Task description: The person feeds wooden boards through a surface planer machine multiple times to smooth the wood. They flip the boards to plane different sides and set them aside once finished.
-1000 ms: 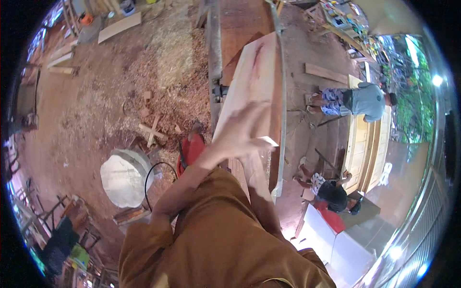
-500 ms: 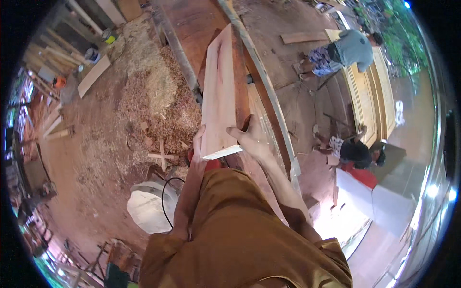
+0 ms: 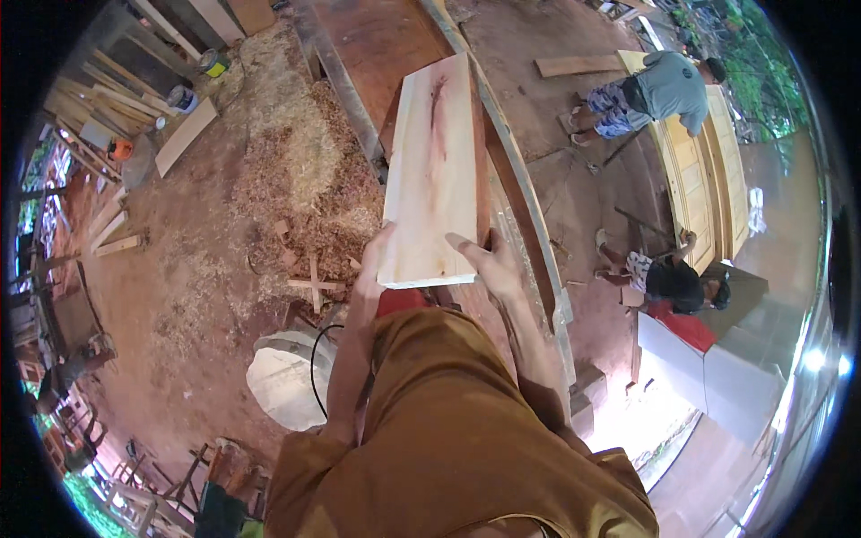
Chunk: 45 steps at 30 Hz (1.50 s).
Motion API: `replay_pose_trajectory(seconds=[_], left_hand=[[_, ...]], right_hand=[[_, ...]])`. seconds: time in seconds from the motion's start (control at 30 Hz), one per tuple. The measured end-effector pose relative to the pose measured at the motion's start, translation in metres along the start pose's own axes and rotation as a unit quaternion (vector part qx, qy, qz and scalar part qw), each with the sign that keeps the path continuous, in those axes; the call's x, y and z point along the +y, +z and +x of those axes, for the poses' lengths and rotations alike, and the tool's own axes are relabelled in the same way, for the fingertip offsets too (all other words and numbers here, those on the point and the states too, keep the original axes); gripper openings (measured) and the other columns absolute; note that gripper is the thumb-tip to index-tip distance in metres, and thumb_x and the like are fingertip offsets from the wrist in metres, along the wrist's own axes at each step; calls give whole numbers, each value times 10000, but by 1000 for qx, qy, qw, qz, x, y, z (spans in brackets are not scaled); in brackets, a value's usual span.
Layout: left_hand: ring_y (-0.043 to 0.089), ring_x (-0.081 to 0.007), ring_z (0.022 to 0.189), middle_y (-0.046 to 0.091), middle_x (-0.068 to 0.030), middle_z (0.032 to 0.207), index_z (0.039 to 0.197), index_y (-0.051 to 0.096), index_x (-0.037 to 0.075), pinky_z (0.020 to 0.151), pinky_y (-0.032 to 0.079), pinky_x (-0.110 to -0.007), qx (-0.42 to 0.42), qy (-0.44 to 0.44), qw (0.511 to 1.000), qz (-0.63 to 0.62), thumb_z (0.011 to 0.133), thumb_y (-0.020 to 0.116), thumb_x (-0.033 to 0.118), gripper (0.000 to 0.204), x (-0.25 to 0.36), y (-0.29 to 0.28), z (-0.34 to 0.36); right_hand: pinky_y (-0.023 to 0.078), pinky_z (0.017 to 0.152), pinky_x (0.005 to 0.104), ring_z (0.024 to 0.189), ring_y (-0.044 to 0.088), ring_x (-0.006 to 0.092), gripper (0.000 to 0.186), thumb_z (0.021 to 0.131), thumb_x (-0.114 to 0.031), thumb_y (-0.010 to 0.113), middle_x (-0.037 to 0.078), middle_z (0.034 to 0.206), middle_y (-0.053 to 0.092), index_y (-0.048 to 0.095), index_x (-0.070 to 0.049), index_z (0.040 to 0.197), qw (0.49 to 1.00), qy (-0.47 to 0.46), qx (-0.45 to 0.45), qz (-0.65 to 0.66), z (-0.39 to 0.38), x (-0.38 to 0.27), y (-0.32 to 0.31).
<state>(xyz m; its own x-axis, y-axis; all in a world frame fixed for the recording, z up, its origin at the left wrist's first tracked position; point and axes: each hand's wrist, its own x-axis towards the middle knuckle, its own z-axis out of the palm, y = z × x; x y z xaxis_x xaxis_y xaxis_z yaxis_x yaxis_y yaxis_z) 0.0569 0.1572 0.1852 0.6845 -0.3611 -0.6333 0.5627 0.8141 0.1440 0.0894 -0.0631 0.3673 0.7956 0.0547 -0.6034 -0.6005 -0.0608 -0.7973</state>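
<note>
A pale board (image 3: 430, 170) with a reddish streak lies lengthwise in front of me, over the long wooden bed of a bench or machine (image 3: 363, 36) with metal edges. My left hand (image 3: 372, 264) grips the board's near left edge, fingers partly hidden. My right hand (image 3: 489, 264) grips the near right edge, thumb on the top face and fingers underneath. A red object (image 3: 401, 302) shows just below the board's near end, by my brown clothing.
Wood shavings (image 3: 287, 161) cover the floor at left, with a wooden cross piece (image 3: 314, 282), a pale round block (image 3: 282, 377) and a black cable. Leaning planks (image 3: 117, 99) stand back left. At right, two co-workers (image 3: 668, 85) (image 3: 673, 287) work at panelled wooden doors (image 3: 695, 188).
My left hand has moved from over the board to its left edge, and both hands now grip the near end. Since half a second ago the board has shifted slightly rightward.
</note>
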Motion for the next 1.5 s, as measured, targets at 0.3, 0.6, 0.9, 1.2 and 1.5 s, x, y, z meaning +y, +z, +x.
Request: replay_pose_trajectory(seconds=[0.3,0.6,0.9,1.2,1.5], left_hand=[[705,-276,1180,694,-149,1356,1455,573,25,1044,569,-429,14,-40,993,112,1091,531,480,584,6,-35,-16],[705,-130,993,743,-44,1165,1328,680,8,863,573,-300,144,32,958,245,1034,700,364,462,4,3,-22],[660,-184,1204,700,-118,1333,1421,602,-76,1082,480,-319,120,81,924,354,1076,608,410,596,-31,31,-33],[673,-163,1139,735,-126,1252,1361,631,-112,1034,504,-320,132,137,886,422,1039,668,426,628,-26,13,-23],[351,-455,1504,342,-247,1624,1636,256,60,1228,339,-548,128,429,454,770,772,876,122,1065,96,112,35]], right_hand=[[554,917,403,1108,669,281,643,872,-206,805,250,1205,680,494,150,1307,919,20,35,-391,-10,-17,53],[583,837,324,954,729,180,411,916,-205,845,187,1081,762,694,119,1119,998,12,42,-50,4,2,16],[536,922,304,1038,683,186,571,928,-306,824,141,1172,735,646,108,1280,995,63,34,-68,27,40,-45],[531,986,348,1116,686,239,643,914,-315,831,160,1268,710,604,99,1351,997,71,23,0,23,55,-43],[574,728,558,843,708,483,560,780,-275,840,245,969,723,536,-34,1184,831,-98,135,-531,3,-2,-12]])
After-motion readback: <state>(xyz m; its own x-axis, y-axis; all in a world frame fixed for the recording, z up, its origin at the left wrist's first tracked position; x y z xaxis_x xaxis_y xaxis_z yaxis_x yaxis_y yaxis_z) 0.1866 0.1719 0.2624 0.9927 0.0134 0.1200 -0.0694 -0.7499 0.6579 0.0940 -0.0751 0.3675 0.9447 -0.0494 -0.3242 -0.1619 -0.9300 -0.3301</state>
